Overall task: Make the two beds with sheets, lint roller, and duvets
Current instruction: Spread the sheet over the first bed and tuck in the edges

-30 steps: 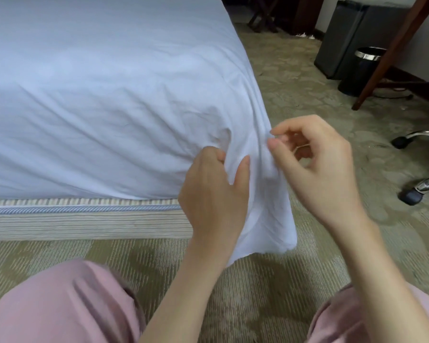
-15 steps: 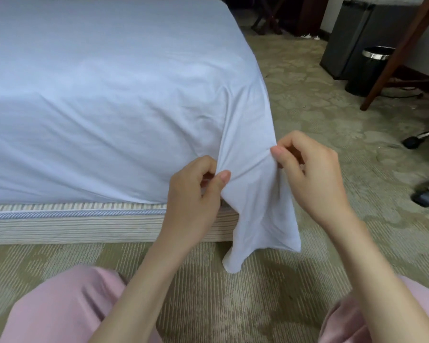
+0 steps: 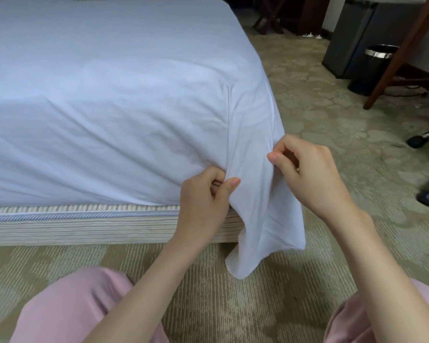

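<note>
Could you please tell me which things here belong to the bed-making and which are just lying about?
Job in hand: white fabric sheet, its loose corner pinched by the left hand and right hand; striped bed base.
Just lying about: black round waste bin with chrome rim; dark grey boxy cabinet; black chair castors; slanted brown wooden leg.

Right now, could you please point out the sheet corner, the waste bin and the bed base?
sheet corner (image 3: pixel 265 231), head view, the loose hanging flap.
waste bin (image 3: pixel 370 73), head view, dark side wall.
bed base (image 3: pixel 84 229), head view, striped front face.
</note>
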Action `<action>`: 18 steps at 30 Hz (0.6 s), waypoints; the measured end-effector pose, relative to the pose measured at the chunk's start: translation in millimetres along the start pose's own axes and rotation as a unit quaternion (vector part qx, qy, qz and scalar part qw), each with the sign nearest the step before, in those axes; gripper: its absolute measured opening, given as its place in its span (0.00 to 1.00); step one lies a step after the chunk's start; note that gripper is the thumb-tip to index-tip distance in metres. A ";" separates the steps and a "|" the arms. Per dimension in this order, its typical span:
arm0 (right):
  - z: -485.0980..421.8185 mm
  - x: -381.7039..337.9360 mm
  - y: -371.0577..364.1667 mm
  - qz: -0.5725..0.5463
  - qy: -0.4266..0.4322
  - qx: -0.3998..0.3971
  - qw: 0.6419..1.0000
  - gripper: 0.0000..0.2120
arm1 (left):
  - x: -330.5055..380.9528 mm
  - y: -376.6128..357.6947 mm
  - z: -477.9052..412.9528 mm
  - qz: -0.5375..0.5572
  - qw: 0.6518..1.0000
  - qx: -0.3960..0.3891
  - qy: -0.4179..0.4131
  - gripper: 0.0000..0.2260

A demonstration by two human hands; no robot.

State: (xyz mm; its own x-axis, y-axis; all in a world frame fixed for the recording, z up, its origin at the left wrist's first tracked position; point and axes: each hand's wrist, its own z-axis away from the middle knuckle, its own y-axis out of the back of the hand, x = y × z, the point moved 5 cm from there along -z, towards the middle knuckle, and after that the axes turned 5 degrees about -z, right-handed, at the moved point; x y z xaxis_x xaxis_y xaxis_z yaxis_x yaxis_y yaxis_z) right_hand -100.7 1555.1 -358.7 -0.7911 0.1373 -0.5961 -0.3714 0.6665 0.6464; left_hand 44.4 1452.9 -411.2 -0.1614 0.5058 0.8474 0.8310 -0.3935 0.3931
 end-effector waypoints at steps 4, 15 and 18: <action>1.6 2.5 4.1 0.038 -0.027 0.017 0.999 0.07 | 9.3 -8.6 11.5 0.031 0.999 -0.015 0.008 0.13; 8.5 -53.1 -16.3 0.126 -0.040 -0.008 0.991 0.20 | 6.1 -14.0 11.0 0.020 1.000 -0.014 -0.011 0.12; 12.9 -49.1 -40.1 0.187 -0.029 -0.039 0.981 0.16 | -0.8 -13.2 2.4 0.001 1.000 -0.014 -0.019 0.14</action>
State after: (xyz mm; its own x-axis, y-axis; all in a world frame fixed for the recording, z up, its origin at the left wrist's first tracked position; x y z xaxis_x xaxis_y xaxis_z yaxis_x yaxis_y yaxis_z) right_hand -40.7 1531.0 -361.5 -0.8506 0.4054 -0.3348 -0.0982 0.5031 0.8586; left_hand 34.9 1459.5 -417.9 -0.1400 0.5337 0.8340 0.8154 -0.4157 0.4028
